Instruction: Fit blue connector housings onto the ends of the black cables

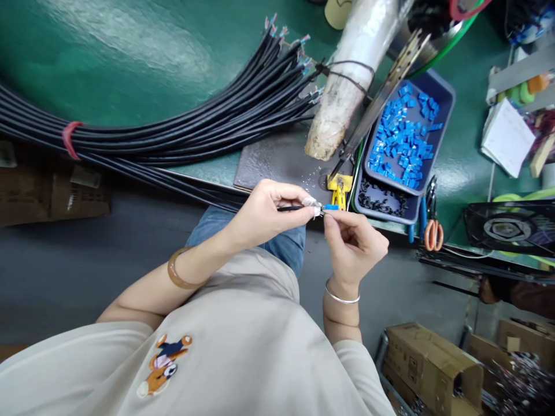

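Note:
My left hand (277,209) pinches the end of a black cable (289,208), with white wrapping on two fingertips. A small blue connector (332,207) sits at the cable's end, between the two hands. Fingers and thumb of my right hand (353,240) are pressed together just below the connector, touching the cable's end; the fine wires there are too small to make out. Behind the hands stands a yellow holder (339,189) at the bench edge. A bundle of black cables (173,138), tied with a red band (70,140), stretches across to the left.
Blue connectors fill a grey-blue tray (443,127), stacked over another tray (392,218) of small black parts. A plastic-wrapped tube (359,58) hangs over a dark mat (277,162). Orange-handled scissors (433,234) and a black fan (507,227) are at right.

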### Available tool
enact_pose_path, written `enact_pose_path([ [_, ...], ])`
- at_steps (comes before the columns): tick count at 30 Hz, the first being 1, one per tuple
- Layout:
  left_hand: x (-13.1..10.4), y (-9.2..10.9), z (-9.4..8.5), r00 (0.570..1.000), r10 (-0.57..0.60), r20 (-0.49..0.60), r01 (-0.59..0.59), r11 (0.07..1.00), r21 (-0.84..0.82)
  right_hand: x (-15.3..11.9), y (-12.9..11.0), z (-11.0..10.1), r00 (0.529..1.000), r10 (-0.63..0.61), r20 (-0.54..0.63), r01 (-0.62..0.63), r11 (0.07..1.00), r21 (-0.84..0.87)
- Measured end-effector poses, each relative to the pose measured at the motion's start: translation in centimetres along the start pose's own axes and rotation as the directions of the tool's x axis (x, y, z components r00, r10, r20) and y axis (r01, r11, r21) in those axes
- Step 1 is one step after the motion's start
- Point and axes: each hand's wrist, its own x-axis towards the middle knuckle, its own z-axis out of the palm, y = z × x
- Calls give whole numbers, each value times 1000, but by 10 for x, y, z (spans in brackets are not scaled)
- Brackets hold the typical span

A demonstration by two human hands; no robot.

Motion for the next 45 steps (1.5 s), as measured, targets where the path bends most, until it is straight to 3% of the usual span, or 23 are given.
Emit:
enact_pose_path([
  [4, 0, 1, 4, 999, 28, -41, -27, 999, 28, 1, 2, -3, 995, 52, -87, -48, 998, 38],
  [11, 0, 4, 6, 998, 29, -48, -28, 999, 34, 1, -1, -1, 992, 66, 107, -69, 997, 24],
  [15, -1, 4, 5, 999, 26, -47, -23, 997, 70, 2, 1, 2, 977, 133, 166, -156, 979, 132],
  [20, 0, 4, 5, 999, 18, -34, -16, 998, 68, 9, 2, 3, 979, 203, -2, -200, 965, 172],
  [23, 2, 3, 5, 999, 16, -43, -14, 998, 62, 11, 3, 3, 977, 198, 74, -206, 972, 113],
  [25, 3, 0, 5, 998, 25, -50, -21, 998, 65, 11, 2, 3, 983, 154, 102, -159, 986, 43],
  [27, 4, -1, 5, 997, 39, -65, -34, 997, 75, 10, 2, 3, 994, 95, 52, -93, 995, -35],
  [29, 5, -2, 5, 996, 47, -75, -39, 994, 99, 9, 1, 2, 997, 45, -55, -46, 999, -8],
  [32, 7, 1, 5, 997, 33, -73, -25, 993, 112, 9, 1, 2, 967, 5, -256, 32, 989, 142],
  [34, 9, 4, 6, 998, 18, -64, -12, 995, 101, 9, 2, 1, 953, -33, -300, 75, 989, 127],
  [37, 12, 6, 7, 998, 4, -56, 2, 996, 94, 10, 5, 4, 967, -168, -193, 158, 985, -68],
  [40, 17, 7, 7, 997, 15, -73, -9, 996, 89, 11, 7, 10, 949, -308, -68, 292, 939, -181],
  [42, 20, 7, 8, 994, 32, -103, -24, 996, 81, 13, 9, 15, 953, -300, -47, 291, 947, -140],
  [45, 24, 8, 9, 990, 32, -140, -23, 997, 67, 15, 11, 19, 980, -195, -44, 195, 981, -5],
])
